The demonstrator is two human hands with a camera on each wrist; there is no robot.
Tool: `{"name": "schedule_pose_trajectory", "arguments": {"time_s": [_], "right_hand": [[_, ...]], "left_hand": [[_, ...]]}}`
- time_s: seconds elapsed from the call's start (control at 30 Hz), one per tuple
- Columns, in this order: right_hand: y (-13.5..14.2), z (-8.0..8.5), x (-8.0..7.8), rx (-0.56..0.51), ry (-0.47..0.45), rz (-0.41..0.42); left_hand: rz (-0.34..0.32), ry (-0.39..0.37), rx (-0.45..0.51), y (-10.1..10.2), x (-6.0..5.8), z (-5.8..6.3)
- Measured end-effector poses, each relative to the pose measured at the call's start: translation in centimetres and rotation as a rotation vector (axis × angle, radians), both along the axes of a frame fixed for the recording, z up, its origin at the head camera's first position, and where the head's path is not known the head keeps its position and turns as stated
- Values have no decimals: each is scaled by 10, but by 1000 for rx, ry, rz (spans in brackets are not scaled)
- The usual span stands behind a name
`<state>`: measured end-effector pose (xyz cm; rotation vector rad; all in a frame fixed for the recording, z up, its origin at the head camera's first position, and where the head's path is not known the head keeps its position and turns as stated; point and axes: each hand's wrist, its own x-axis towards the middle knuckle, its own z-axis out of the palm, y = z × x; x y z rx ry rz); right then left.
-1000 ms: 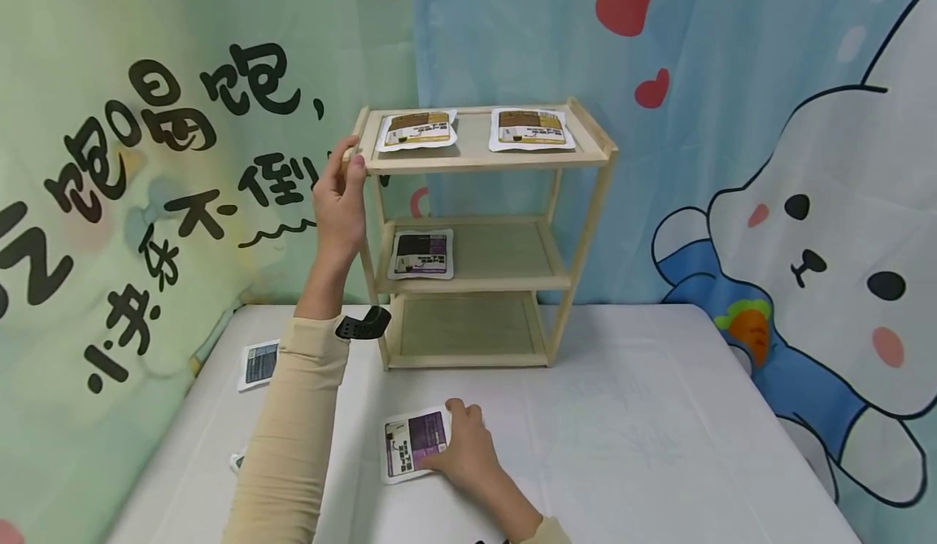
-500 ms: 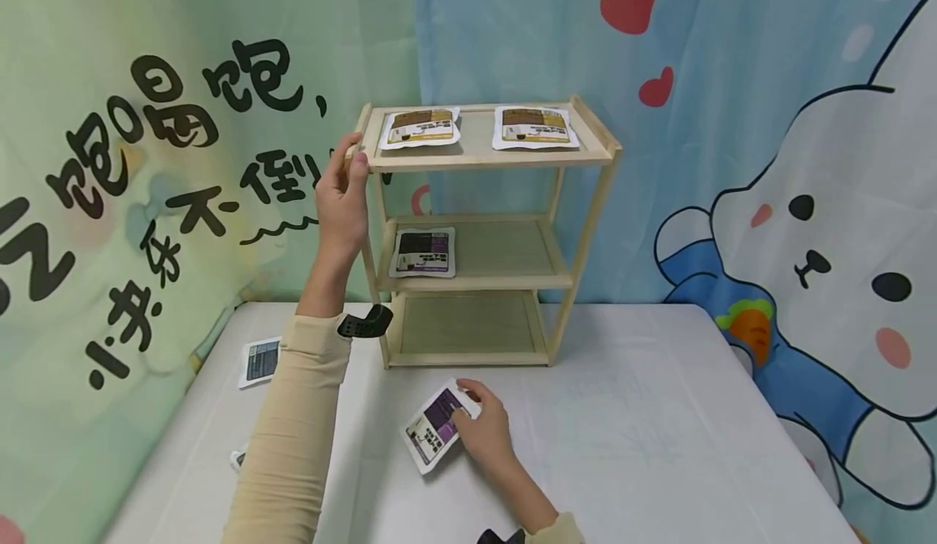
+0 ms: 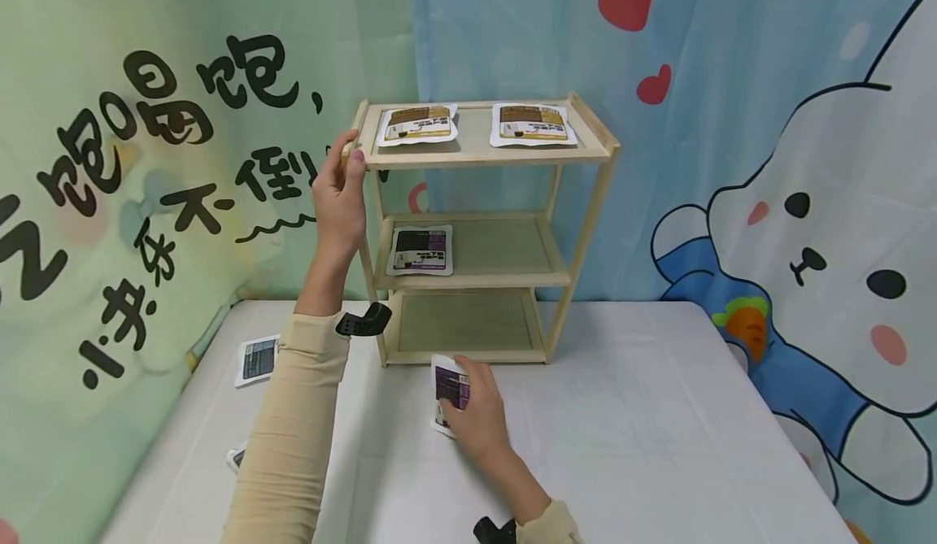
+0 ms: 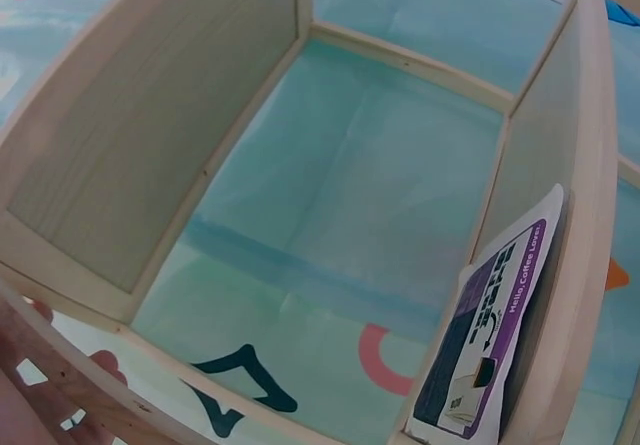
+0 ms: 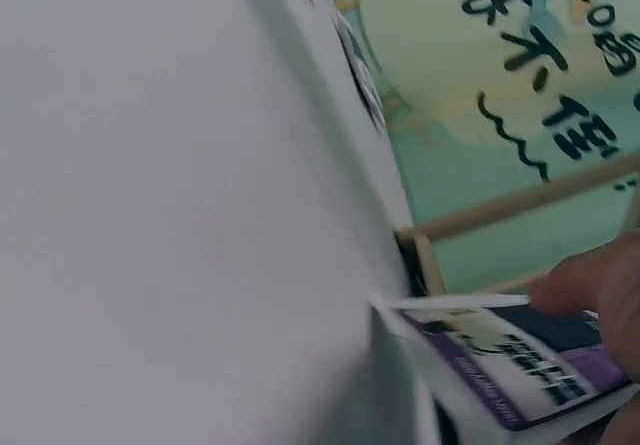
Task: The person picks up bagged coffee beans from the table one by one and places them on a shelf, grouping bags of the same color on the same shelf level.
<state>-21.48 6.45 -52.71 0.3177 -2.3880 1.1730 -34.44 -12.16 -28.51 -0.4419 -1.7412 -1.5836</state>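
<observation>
My right hand (image 3: 479, 418) pinches a white-edged coffee packet with a purple and black label (image 3: 450, 389), held up in front of the rack's bottom tier. Its label also shows in the right wrist view. My left hand (image 3: 340, 198) grips the top left corner of the three-tier wooden rack (image 3: 468, 281). Two packets with brown and yellow labels, the left one (image 3: 418, 125) and the right one (image 3: 533, 124), lie on the top tier. On the middle tier, at the left, lies a purple and black coffee packet (image 3: 420, 250), seen close in the left wrist view too.
On the white table (image 3: 644, 430), left of my left arm, lies a packet with a dark blue-grey label (image 3: 258, 360). Nearer, another packet (image 3: 236, 457) is mostly hidden by the sleeve. Printed curtains (image 3: 527, 48) hang behind the rack and along the left side.
My right hand has raised the coffee packet from the table, turned it more upright and carried it toward the rack. The left hand keeps its grip on the rack's corner.
</observation>
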Motion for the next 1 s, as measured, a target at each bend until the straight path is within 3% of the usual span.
{"name": "schedule_pose_trajectory", "arguments": {"time_s": [0.17, 0.33, 0.6, 0.87, 1.0], "right_hand": [[-8, -14, 10, 124, 10, 37], [-3, -11, 8, 87, 49, 65], [11, 29, 11, 42, 74, 136], [27, 70, 19, -19, -84, 172], [35, 84, 19, -70, -110, 175]], "left_hand": [[-9, -1, 1, 0, -1, 1], [-1, -13, 1, 0, -2, 1], [-5, -1, -6, -1, -2, 0], [-14, 11, 4, -1, -4, 1], [-27, -9, 6, -2, -3, 0]]}}
